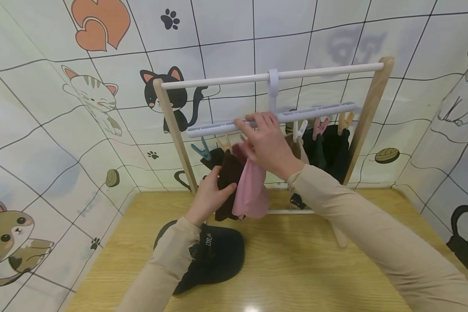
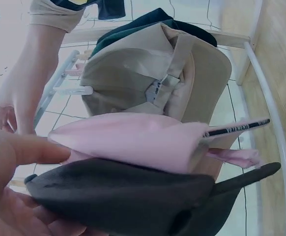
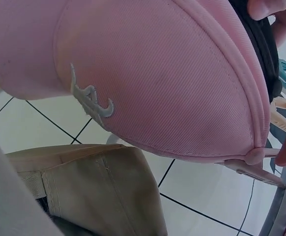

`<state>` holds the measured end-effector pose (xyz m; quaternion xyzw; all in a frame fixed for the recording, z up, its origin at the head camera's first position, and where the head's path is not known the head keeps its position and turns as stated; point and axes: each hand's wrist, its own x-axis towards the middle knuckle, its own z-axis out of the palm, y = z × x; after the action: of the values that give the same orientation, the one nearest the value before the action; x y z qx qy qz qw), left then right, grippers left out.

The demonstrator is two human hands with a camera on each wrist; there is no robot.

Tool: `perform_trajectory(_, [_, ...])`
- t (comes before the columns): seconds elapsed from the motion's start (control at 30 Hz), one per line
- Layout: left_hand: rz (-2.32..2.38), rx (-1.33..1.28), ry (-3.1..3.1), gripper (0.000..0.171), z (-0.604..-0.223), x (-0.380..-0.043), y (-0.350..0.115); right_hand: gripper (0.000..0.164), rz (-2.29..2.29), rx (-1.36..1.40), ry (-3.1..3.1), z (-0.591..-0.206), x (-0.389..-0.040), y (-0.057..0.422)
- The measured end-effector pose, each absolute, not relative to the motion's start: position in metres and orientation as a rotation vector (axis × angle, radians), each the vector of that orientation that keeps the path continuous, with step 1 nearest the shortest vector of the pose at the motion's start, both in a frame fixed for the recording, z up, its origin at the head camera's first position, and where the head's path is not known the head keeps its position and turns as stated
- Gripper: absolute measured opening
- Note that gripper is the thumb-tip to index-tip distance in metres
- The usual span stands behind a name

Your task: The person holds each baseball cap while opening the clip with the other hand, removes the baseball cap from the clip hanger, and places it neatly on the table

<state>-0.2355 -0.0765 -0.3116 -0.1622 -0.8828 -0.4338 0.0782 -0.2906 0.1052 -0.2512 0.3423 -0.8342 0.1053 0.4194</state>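
Note:
In the head view my left hand (image 1: pixel 211 195) grips a dark brown cap (image 1: pixel 229 182) by its edge. From the left wrist, the thumb lies between the dark cap (image 2: pixel 118 191) and a pink cap (image 2: pixel 138 142), with the other fingers under the dark one. My right hand (image 1: pixel 271 143) holds the pale clip hanger (image 1: pixel 316 112) near its middle, fingers over the bar. In the right wrist view its fingertips are by a pink clothespin (image 3: pixel 256 172) clipped to the top of the pink cap (image 3: pixel 157 83). A beige cap (image 3: pixel 94 187) hangs beside it.
The hanger hooks over the white rod (image 1: pixel 327 70) of a wooden-legged rack (image 1: pixel 364 117). Green and black caps (image 1: pixel 331 147) hang at its right end. A blue clothespin (image 1: pixel 201 149) holds another dark cap at the left. A dark cap (image 1: pixel 222 255) lies on the wooden table (image 1: pixel 288 268).

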Motion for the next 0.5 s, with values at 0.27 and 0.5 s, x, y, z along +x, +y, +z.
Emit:
perform_trajectory(0.27, [-1.173,-0.565,-2.535,0.021,-0.318,-0.241,-0.076,0.046,0.196,0.805,-2.135,-0.250,-0.280,0.098])
perform_trajectory(0.5, [-1.134,-0.596,-2.493,0.021,-0.327,-0.247,-0.078,0.051,0.209,0.710,-2.126,-0.252,-0.258,0.084])
